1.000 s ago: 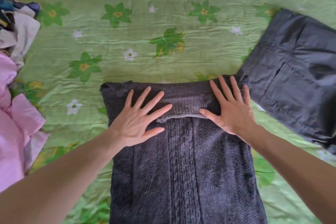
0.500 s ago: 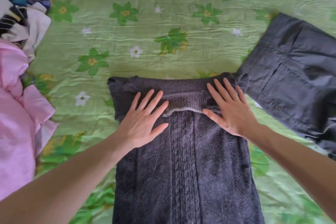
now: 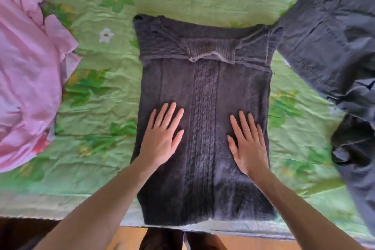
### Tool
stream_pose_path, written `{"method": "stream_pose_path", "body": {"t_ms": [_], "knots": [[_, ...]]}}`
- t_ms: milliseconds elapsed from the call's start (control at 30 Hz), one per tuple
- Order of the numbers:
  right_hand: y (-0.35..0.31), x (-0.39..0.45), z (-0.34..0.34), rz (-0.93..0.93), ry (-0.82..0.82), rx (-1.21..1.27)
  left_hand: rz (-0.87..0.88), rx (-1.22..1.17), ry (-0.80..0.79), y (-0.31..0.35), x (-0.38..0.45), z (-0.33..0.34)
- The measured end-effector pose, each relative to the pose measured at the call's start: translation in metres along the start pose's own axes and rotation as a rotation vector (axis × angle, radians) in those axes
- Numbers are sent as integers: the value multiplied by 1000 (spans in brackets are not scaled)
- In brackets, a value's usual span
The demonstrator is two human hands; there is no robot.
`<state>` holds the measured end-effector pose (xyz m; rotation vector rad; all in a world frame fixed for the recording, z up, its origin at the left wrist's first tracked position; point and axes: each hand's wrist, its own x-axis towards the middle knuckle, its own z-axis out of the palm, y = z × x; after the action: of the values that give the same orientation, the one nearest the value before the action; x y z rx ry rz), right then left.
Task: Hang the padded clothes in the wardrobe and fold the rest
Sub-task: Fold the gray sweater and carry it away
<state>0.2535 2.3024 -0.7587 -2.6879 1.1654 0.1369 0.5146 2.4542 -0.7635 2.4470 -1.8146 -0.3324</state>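
At the near edge, a strip of wooden floor (image 3: 129, 235) shows below the bed. On the green floral bedsheet (image 3: 101, 91) a dark grey knitted sweater (image 3: 205, 79) lies flat, sleeves folded in, its hem at the near edge and its collar at the far end. The left hand (image 3: 162, 138) and the right hand (image 3: 246, 144) rest palm-down on its lower half, fingers straight and spread, gripping nothing. Pink clothes (image 3: 26, 63) are heaped on the left. Dark grey trousers (image 3: 332, 38) lie on the right, touching the sweater's far right corner. No readable writing shows.
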Motion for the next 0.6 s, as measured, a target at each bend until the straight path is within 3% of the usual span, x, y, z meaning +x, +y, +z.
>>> {"method": "stream_pose_path", "body": {"t_ms": [233,333,433,533,600], "knots": [[14,-76,13,145,86,63,-213,23,5,22,-94,12],[21,-99,15,204,76,92,-391,11,18,27,-117,11],[19,-117,12,226,68,144,-633,-149,95,35,-131,10],[8,-130,5,326,168,232,-790,-297,150,42,-134,1],[-1,-138,-4,454,178,395,-859,-557,154,45,-134,-9]]}}
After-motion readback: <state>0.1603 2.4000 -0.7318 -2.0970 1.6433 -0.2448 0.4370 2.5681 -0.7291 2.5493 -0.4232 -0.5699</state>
